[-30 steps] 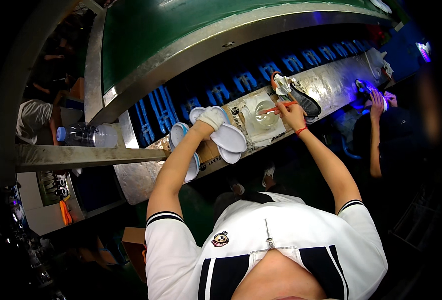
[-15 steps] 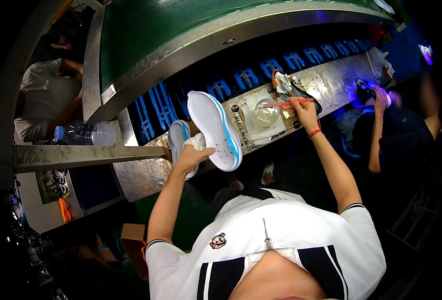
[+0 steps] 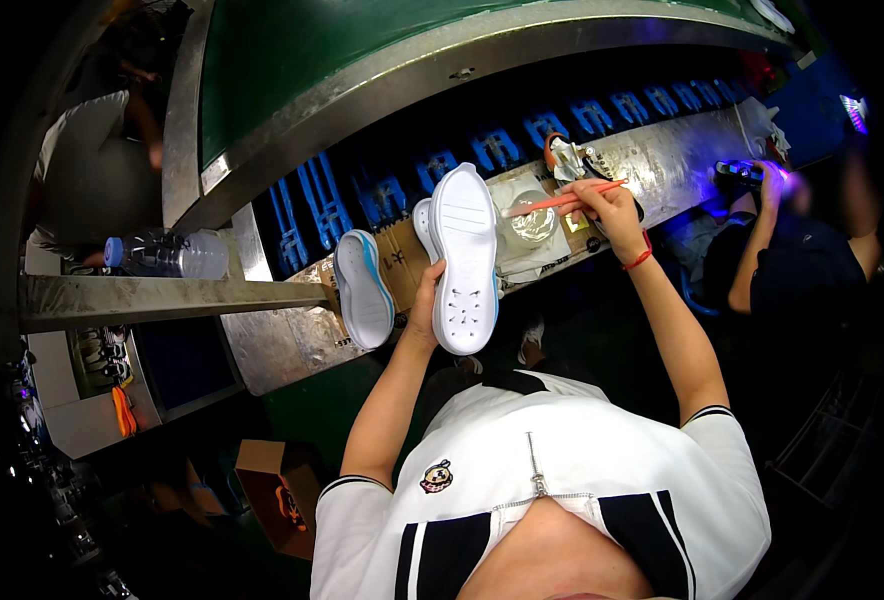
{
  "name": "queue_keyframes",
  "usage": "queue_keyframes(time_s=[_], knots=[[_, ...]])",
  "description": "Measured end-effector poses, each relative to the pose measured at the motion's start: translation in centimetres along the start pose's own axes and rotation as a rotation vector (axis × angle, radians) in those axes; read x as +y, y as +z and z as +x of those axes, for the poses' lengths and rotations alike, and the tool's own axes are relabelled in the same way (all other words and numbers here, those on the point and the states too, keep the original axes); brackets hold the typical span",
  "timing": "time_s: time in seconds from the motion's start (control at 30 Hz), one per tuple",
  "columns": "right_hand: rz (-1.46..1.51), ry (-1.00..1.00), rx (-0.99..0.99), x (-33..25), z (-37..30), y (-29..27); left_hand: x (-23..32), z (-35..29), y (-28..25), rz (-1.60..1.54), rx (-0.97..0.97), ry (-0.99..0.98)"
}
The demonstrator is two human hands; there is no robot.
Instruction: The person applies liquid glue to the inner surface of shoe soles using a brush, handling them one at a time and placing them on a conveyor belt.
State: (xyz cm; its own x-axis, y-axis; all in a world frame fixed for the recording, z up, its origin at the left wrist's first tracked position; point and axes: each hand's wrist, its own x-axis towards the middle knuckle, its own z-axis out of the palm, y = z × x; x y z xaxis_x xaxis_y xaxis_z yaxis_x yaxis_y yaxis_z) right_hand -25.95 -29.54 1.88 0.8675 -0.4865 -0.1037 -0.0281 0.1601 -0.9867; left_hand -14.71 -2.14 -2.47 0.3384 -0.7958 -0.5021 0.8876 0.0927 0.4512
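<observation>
My left hand (image 3: 425,305) grips a white shoe sole (image 3: 465,260) with a blue edge, held up with its hollow inner face toward me. Small holes dot its heel end. Part of another white sole (image 3: 424,222) shows behind it; whether I hold that one too I cannot tell. Between the fingers of my right hand (image 3: 610,215) is a brush (image 3: 554,204) with a red handle. Its bristles point left at the sole, apart from it. Under the brush stands a round clear bowl (image 3: 534,228) on white paper. A white and blue sole (image 3: 364,292) lies on the bench to the left.
Blue holders (image 3: 494,150) line the dark channel behind the metal bench (image 3: 677,165). A dark shoe part with orange trim (image 3: 552,152) lies beyond the bowl. A metal post (image 3: 172,300) and a plastic bottle (image 3: 167,255) are at left. Another person (image 3: 812,250) works at right.
The sole in my left hand has moved right and turned more upright, nearer the brush. My right hand has shifted left with the brush. The sole on the bench shows more fully.
</observation>
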Motion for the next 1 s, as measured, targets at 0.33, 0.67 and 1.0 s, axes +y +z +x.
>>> queue_keyframes(time_s=[0.33, 0.67, 1.0], knots=[[-0.412, -0.110, -0.212, -3.2, -0.7, 3.7, 0.9, -0.5, 2.2, 0.174, -0.014, 0.064], [-0.507, -0.321, -0.008, -4.4, 4.8, 2.0, 1.1, -2.8, 1.6, -0.054, -0.296, -0.177], [-0.499, -0.402, -0.660, -6.5, 3.4, 9.0, 1.6, -1.7, -0.4, -0.254, -0.253, -0.236]])
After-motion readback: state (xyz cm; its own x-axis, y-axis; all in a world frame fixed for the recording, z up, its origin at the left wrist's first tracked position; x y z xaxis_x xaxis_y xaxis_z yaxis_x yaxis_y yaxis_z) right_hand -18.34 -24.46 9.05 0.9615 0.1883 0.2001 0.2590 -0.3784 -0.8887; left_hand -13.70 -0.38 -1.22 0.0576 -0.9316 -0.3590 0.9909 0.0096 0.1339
